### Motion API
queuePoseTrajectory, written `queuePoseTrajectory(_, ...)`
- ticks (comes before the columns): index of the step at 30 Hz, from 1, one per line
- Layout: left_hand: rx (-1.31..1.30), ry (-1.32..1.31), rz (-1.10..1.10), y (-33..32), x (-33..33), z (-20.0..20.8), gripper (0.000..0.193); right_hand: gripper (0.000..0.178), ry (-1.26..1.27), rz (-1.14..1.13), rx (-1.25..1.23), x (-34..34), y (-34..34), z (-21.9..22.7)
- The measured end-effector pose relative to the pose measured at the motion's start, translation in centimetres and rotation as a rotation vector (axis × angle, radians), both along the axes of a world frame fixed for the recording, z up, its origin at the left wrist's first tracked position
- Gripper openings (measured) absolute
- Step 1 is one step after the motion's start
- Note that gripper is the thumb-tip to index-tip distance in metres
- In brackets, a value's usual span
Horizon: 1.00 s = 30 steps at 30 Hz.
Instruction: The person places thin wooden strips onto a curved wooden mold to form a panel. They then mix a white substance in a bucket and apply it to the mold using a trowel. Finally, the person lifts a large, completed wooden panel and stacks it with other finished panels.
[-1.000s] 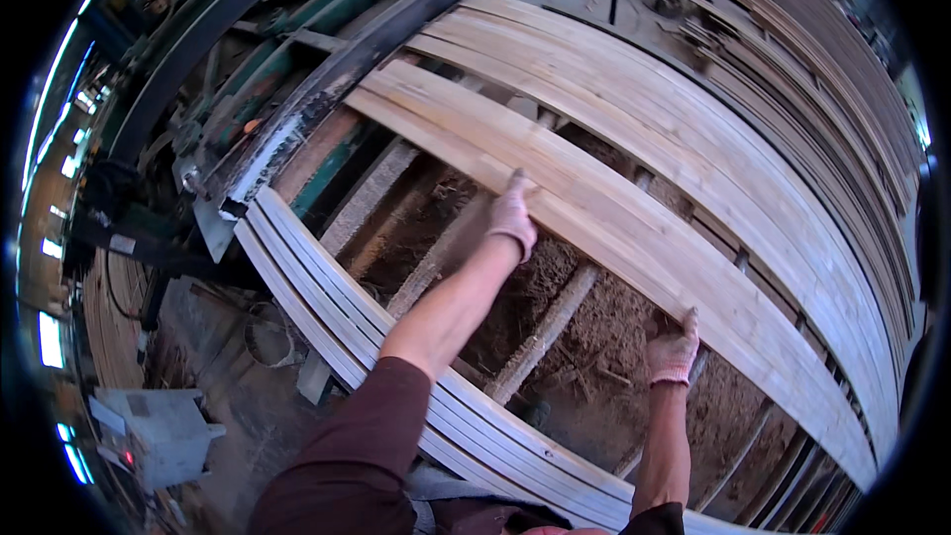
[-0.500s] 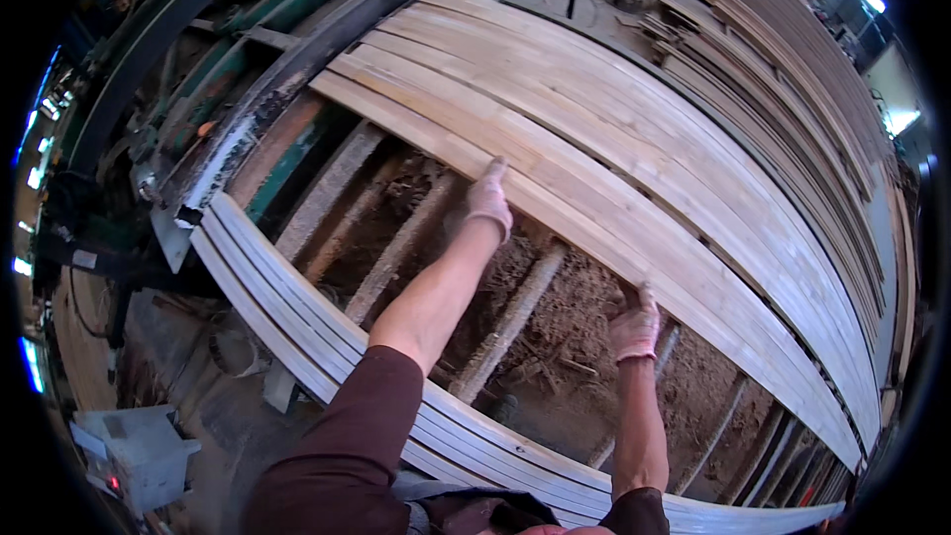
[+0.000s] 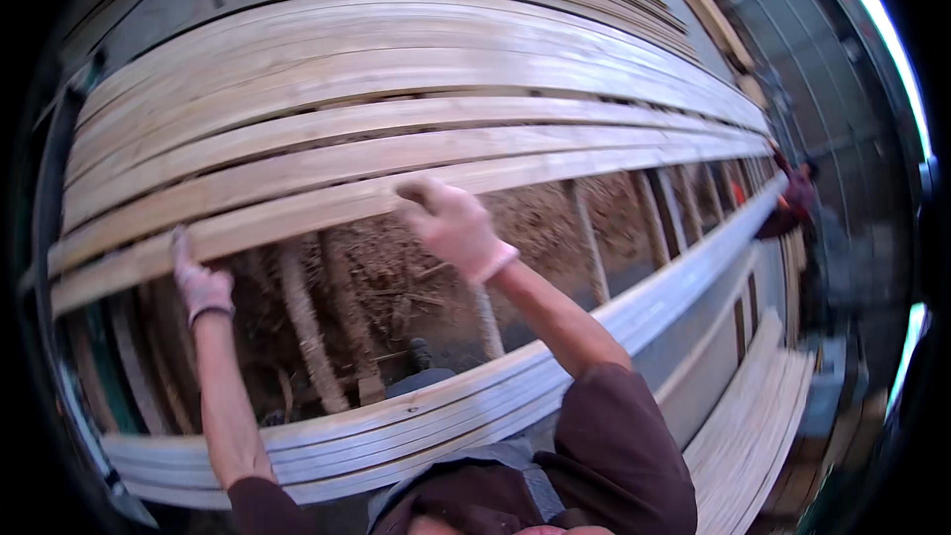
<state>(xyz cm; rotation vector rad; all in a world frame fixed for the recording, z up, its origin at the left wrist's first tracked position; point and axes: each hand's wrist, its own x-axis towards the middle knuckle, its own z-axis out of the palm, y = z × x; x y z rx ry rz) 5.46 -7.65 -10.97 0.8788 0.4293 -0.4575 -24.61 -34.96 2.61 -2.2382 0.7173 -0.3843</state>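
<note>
Where the left hand (image 3: 204, 285) touches, the board (image 3: 327, 207) looks pale.

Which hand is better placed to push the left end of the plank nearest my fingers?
Probably your left hand: it is at the near edge of the plank, close to that end. Your right hand is farther along, and blur hides whether it touches.
</note>
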Motion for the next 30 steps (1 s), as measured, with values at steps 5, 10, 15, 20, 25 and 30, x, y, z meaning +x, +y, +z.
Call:
queuePoseTrajectory(5, 0.000, 0.019, -0.050, 1.9, -1.4, -1.4, 0.042, 0.035, 0.117, 0.021, -0.217, 1.5, -3.5, -2.9)
queuePoseTrajectory(10, 0.175, 0.065, -0.096, 3.8, -3.4, -2.2, 0.052, 0.033, 0.300, 0.128, -0.462, 3.7, -5.2, -4.4)
queuePoseTrajectory(15, 0.146, 0.109, -0.243, 8.7, -1.9, -1.8, 0.045, 0.025, -0.022, 0.256, -0.523, 6.4, -4.2, -5.5)
queuePoseTrajectory(20, 0.250, -0.012, -0.238, 3.7, -4.2, 2.8, 0.044, 0.033, -0.075, 0.195, -0.375, 3.8, -2.9, -6.3)
queuePoseTrajectory(25, 0.269, 0.133, -0.259, 4.3, -3.0, 0.0, 0.038, 0.032, 0.082, 0.287, -0.425, 2.8, 3.4, -3.8)
queuePoseTrajectory(30, 0.282, 0.159, -0.245, 2.0, -3.0, 1.1, 0.039, 0.028, 0.081, 0.234, -0.381, 4.1, 0.2, -5.3)
